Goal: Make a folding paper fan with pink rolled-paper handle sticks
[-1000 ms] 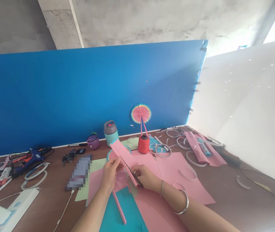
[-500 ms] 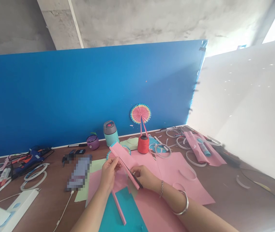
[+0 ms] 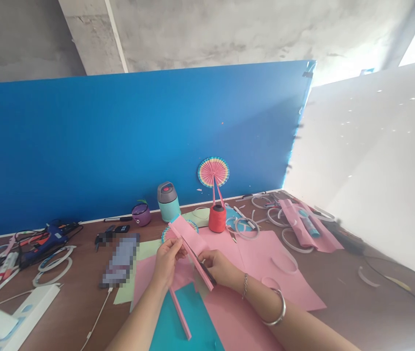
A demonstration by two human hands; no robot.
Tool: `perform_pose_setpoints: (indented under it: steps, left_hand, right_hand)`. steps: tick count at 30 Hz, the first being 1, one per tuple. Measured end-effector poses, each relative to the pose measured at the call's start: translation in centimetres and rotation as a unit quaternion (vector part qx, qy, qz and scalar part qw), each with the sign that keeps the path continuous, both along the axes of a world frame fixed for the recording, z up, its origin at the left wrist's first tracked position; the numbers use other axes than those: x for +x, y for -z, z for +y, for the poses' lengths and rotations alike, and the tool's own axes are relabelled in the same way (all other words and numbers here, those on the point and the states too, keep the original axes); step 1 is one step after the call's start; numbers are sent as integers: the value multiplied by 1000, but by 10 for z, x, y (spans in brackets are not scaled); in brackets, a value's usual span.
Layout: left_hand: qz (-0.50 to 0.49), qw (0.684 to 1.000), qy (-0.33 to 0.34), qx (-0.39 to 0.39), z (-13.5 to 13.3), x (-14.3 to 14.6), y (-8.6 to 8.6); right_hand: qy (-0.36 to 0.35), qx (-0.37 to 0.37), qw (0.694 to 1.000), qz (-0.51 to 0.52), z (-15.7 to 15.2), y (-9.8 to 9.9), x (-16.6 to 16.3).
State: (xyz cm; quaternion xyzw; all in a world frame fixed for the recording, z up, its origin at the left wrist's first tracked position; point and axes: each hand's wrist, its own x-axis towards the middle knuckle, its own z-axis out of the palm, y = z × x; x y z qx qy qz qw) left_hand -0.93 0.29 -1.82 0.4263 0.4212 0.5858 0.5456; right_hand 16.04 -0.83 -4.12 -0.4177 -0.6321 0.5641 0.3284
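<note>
My left hand (image 3: 168, 258) pinches a folded pink paper strip (image 3: 192, 235) with a blue end, holding it at a slant above the table. My right hand (image 3: 221, 269) closes on slim black scissors (image 3: 210, 277), as far as their partly hidden shape shows, lying along the strip's lower part. Beneath my hands lie a teal sheet (image 3: 181, 321) and a narrow folded pink strip (image 3: 181, 314). Behind the held paper, a pleated paper rosette (image 3: 167, 236) is partly covered. Pink sheets (image 3: 266, 263) spread under and beside my right hand.
A red thread spool (image 3: 217, 219) stands before a round pleated fan (image 3: 213, 172) near the blue partition. Left of it are a teal flask (image 3: 169, 207), a purple pot (image 3: 141, 214), a blurred phone (image 3: 122, 261) and a white power strip (image 3: 28, 317). Plastic rings (image 3: 247, 228) lie right.
Both hands stay nearly in place with the strip and scissors. The whole view has shifted very slightly.
</note>
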Motion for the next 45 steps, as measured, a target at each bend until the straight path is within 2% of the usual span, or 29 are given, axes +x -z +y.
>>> perform_pose_setpoints:
  steps: [9, 14, 22, 30, 45]
  left_hand:
    - [-13, 1000, 6, -12, -1, 0, -4]
    - [-42, 999, -18, 8, 0, -3, -4]
    - [-1, 1000, -20, 11, 0, -2, -2]
    - [-14, 1000, -13, 19, 0, -3, -1]
    - [-8, 1000, 1, 4, 0, 1, 1]
  right_hand:
    - [3, -2, 1000, -19, 1, -1, 0]
    - [-6, 5, 1000, -17, 1, -1, 0]
    - [-25, -4, 1000, 10, 1, 3, 0]
    - [-13, -6, 1000, -7, 2, 5, 0]
    - [5, -19, 1000, -14, -2, -6, -1]
